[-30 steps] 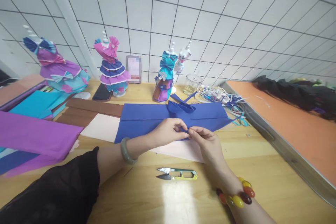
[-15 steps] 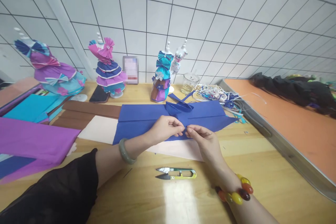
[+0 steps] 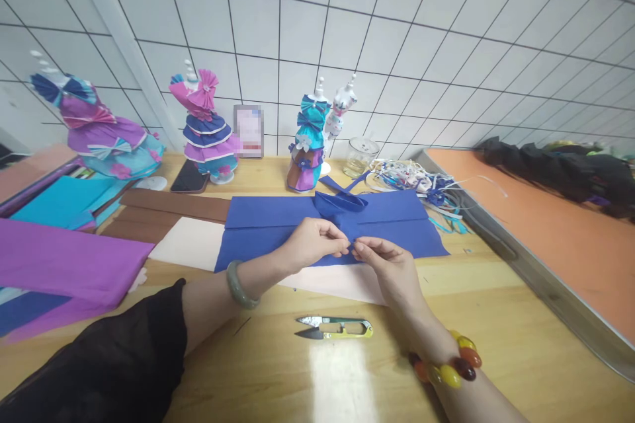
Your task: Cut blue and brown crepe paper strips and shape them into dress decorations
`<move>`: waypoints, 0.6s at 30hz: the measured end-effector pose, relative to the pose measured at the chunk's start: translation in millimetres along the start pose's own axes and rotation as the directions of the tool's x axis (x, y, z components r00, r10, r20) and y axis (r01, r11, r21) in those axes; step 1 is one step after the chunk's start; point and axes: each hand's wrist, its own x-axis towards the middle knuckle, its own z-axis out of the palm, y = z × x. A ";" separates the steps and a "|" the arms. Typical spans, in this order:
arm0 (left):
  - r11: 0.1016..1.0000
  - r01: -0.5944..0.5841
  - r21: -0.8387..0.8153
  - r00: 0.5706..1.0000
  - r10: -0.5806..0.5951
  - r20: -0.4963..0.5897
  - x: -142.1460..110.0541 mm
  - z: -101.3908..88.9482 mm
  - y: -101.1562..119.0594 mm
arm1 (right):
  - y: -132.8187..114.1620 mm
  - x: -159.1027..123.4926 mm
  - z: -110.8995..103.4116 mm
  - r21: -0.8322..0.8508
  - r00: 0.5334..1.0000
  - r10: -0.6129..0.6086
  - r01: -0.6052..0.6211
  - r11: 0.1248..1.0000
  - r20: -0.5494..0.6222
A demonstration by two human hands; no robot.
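Observation:
My left hand (image 3: pixel 320 240) and my right hand (image 3: pixel 389 263) meet over a dark blue sheet (image 3: pixel 268 211), fingertips almost touching. Both pinch, thumb against forefinger, on a blue strip (image 3: pixel 344 221) that looks like fabric. The strip runs up from the fingertips into a loose loop lying on the sheet; its pinched part is mostly hidden by the fingers. A pale pink sheet (image 3: pixel 332 281) lies partly under my hands. Closer to me is a pair of thread snips (image 3: pixel 335 328), blades pointing left.
Dressed mini mannequins (image 3: pixel 208 125) stand along the tiled wall, near a phone (image 3: pixel 189 176) and a glass cup (image 3: pixel 360 157). Brown (image 3: pixel 153 215), purple (image 3: pixel 74 264) and turquoise (image 3: pixel 57 201) sheets lie left. Ribbon scraps (image 3: pixel 411 178) and an orange-surfaced tray (image 3: pixel 546 231) are right.
The blue sheet's right front corner has dropped toward me and lies flatter. Both hands keep nearly the same pinch and place; the whole view has shifted very slightly.

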 end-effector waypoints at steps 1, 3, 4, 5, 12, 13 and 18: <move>1.000 0.001 -0.001 1.000 -0.001 -0.006 0.1 0.2 0.0 | 0.1 0.0 0.0 -0.003 1.000 -0.003 0.003 1.000 0.005; 1.000 0.002 0.007 1.000 -0.001 -0.019 0.6 0.7 0.0 | 0.6 0.0 -0.2 -0.014 1.000 -0.010 0.011 1.000 0.021; 1.000 0.002 0.013 1.000 -0.002 -0.026 0.9 1.0 -0.1 | 1.0 0.0 -0.2 -0.017 1.000 -0.013 0.014 1.000 0.028; 1.000 0.001 0.018 1.000 -0.001 -0.031 1.2 1.2 -0.5 | 1.5 0.0 -0.3 -0.017 0.999 -0.014 0.015 1.000 0.035; 1.000 -0.013 0.004 1.000 0.013 -0.021 1.4 1.5 -2.8 | 2.6 0.2 1.0 -0.011 1.000 0.013 -0.013 1.000 0.008; 1.000 -0.011 0.004 1.000 0.011 -0.022 1.1 1.8 -2.3 | 2.4 -0.1 1.2 -0.008 1.000 0.015 -0.015 1.000 0.004; 1.000 0.002 -0.015 0.999 -0.003 -0.041 0.4 2.9 0.1 | 1.7 -0.8 1.2 -0.007 1.000 0.013 -0.013 1.000 -0.001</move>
